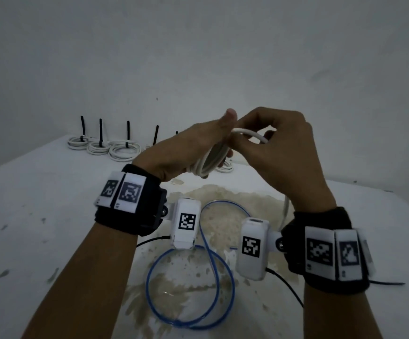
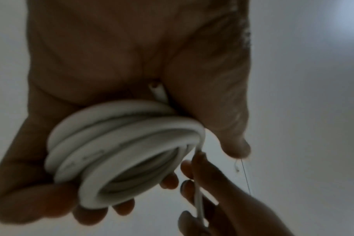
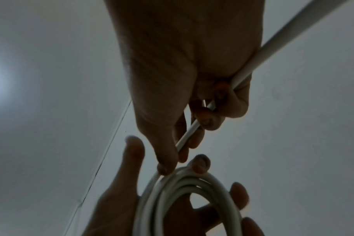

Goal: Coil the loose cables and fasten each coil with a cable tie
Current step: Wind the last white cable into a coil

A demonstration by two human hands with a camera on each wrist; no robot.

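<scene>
A white cable coil (image 1: 212, 159) hangs around the fingers of my left hand (image 1: 193, 148), raised above the table. In the left wrist view the coil (image 2: 119, 148) wraps the curled fingers (image 2: 87, 212), and a cable end sticks out at the palm. My right hand (image 1: 279, 148) pinches the loose white strand (image 1: 251, 135) just beside the coil's top. In the right wrist view the strand (image 3: 273, 41) runs through that hand (image 3: 182, 79) towards the coil (image 3: 192, 188). The cable's tail (image 1: 286, 209) drops behind my right wrist.
A blue cable (image 1: 213, 253) lies in loose loops on the stained white table (image 1: 39, 216) under my wrists. Several tied white coils (image 1: 122, 150) with upright black ties (image 1: 128, 130) sit in a row at the back left, near the wall.
</scene>
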